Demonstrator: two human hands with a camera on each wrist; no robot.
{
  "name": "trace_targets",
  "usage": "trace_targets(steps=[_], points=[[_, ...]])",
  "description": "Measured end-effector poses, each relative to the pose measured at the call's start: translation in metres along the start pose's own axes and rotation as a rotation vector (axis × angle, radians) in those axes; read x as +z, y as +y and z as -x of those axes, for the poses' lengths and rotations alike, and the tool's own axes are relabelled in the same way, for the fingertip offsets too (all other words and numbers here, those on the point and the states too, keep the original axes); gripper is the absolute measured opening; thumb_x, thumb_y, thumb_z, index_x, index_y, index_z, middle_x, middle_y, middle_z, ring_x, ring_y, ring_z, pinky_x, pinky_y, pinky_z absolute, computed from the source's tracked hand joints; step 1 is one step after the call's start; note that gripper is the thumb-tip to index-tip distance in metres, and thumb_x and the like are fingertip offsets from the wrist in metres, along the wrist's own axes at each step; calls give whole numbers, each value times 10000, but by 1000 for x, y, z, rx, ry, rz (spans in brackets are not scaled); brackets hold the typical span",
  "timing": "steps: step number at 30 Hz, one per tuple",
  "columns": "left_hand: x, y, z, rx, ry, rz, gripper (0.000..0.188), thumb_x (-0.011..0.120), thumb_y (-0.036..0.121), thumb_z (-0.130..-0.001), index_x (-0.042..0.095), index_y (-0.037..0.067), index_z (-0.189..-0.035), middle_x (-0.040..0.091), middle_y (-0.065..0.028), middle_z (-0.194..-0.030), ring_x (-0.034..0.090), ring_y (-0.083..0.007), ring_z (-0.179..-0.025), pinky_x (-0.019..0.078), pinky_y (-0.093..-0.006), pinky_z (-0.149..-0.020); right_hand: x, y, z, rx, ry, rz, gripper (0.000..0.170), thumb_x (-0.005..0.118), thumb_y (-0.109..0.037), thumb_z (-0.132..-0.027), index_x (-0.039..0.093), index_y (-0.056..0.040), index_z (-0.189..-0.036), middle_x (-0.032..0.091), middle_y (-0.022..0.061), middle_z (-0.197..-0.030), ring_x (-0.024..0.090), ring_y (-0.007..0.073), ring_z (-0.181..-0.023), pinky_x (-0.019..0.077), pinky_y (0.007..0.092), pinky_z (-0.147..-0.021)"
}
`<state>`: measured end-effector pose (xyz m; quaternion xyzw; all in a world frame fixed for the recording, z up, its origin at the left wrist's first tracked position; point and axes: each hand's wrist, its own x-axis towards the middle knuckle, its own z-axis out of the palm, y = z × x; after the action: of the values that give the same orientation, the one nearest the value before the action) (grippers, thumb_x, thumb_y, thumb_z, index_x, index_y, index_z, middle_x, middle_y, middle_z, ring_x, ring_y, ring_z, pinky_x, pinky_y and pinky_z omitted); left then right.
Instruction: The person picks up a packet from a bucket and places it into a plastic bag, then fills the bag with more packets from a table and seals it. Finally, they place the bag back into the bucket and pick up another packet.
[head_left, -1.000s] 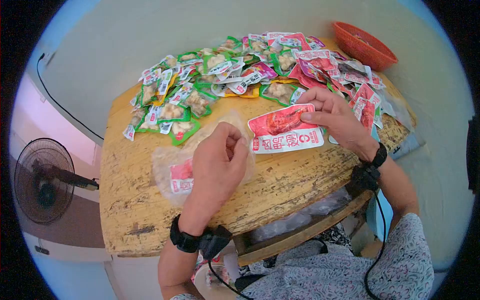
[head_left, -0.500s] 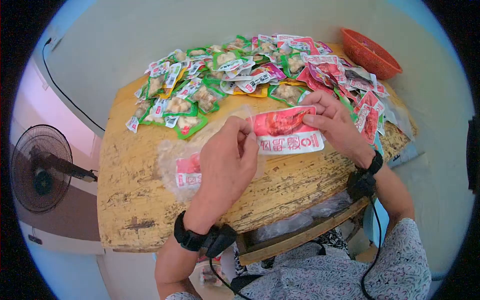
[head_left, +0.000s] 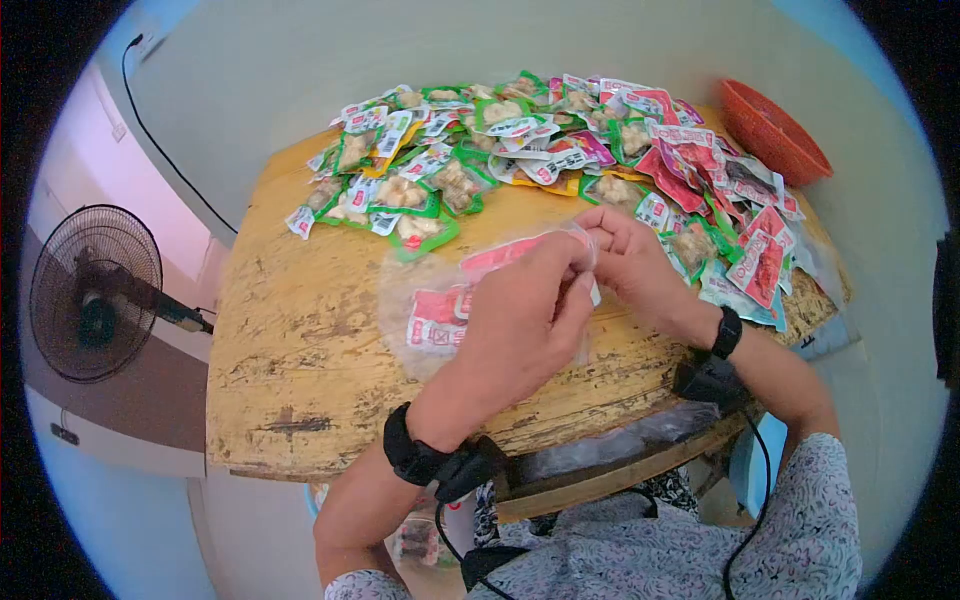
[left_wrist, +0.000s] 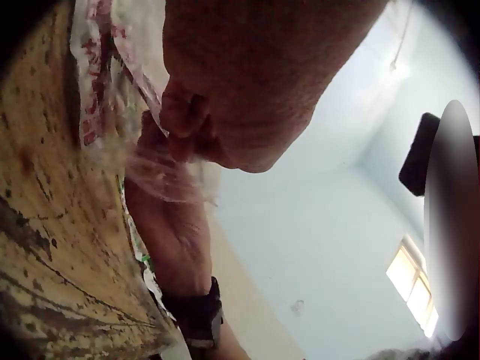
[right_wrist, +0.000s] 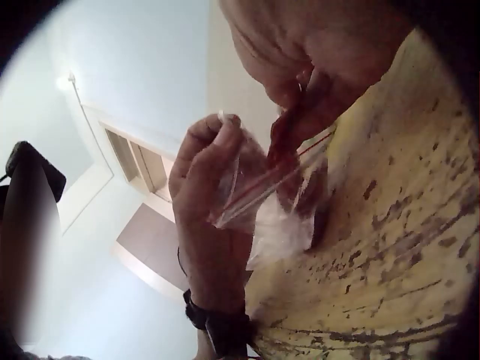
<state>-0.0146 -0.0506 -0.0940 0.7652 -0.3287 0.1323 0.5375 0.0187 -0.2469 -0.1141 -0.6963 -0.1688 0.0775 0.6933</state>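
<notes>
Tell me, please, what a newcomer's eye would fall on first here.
Probably the heap of green, red and white packets at the back of the scuffed yellow wooden table. Then come the left hand and right hand meeting at a clear plastic bag, and the red basket at far right.

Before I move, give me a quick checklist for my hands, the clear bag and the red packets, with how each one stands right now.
1. Left hand pinching the clear bag: ok.
2. Right hand at the bag's opening, near the left fingers: ok.
3. Lower red packet in the bag: ok, it shows through the film.
4. Upper red packet all the way in: cannot tell, the hands hide its right end.
5. Right hand's grip on the upper red packet: cannot tell, the fingers cover the contact.
6. Red basket away from both hands: ok.
</notes>
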Motion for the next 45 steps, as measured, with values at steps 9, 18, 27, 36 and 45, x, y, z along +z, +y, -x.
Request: trace_targets(steps=[9, 18, 27, 36, 45], points=[[-1, -2, 3, -45, 86, -164, 140, 608, 78, -899, 557, 42, -1024, 656, -171, -820, 665, -322, -718, 515, -418, -628, 8, -28, 8, 44, -225, 110, 509, 610, -38, -943, 404, -74, -1406, 550, 96, -1356, 564, 174, -1230, 487, 320, -1007], [2, -5, 4, -6, 18, -107, 146, 597, 73, -887, 530, 45, -1013, 647, -187, -818, 656, -378, -776, 504, -464, -662, 9, 5, -13, -242, -180, 517, 291, 647, -12, -840, 528, -54, -1102, 586, 73, -1002, 624, 197, -963, 507, 349, -812], [-7, 2, 2, -67, 30, -210, 159, 635, 138, -877, 568, 46, -988, 657, -157, -777, 660, -343, -726, 516, -434, -653, 7, -1, -30, -287, -111, 833, 252, 675, -241, -842, 607, -66, -1010, 660, 145, -861, 641, 348, -816, 497, 411, -714], [-70, -6, -1, -51, -185, -525, 239, 756, 190, -775, 651, 58, -945, 659, -126, -916, 646, -311, -889, 513, -403, -783, -13, -7, -19, -312, -232, 1021, 230, 639, -192, -883, 677, -49, -1059, 670, 145, -933, 653, 283, -827, 508, 376, -746], [-80, -26, 16, -184, -183, -611, 337, 848, 200, -704, 660, 51, -941, 621, -88, -917, 602, -250, -896, 493, -364, -810, -23, -12, 7, -138, -398, 728, 369, 534, -280, -977, 645, -39, -1232, 627, 158, -1126, 569, 275, -1115, 425, 376, -990]])
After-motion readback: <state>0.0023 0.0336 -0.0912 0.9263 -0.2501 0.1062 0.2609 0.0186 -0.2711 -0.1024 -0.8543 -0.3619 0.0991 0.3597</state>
